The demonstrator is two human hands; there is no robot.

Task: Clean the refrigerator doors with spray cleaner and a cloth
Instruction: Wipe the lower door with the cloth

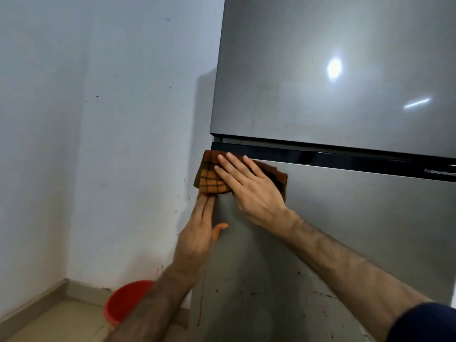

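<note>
Head view: your right hand (249, 186) pressed the cloth (212, 178), fingers flat, on the lower door's (345, 230) top-left corner; left hand (199, 230) braced its edge, released. Wiping step; next, the spatter toward 6 o'clock.

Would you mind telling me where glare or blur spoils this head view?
Head view: a bright round glare spot and a streak sit on the upper door; wide-angle bending bows the fridge edges; the sleeve at the bottom right is blurred; the right hand on the cloth stays fairly sharp.

Orange-brown checked cloth (212, 181), grey refrigerator door (345, 230), red bucket (125, 302).
</note>
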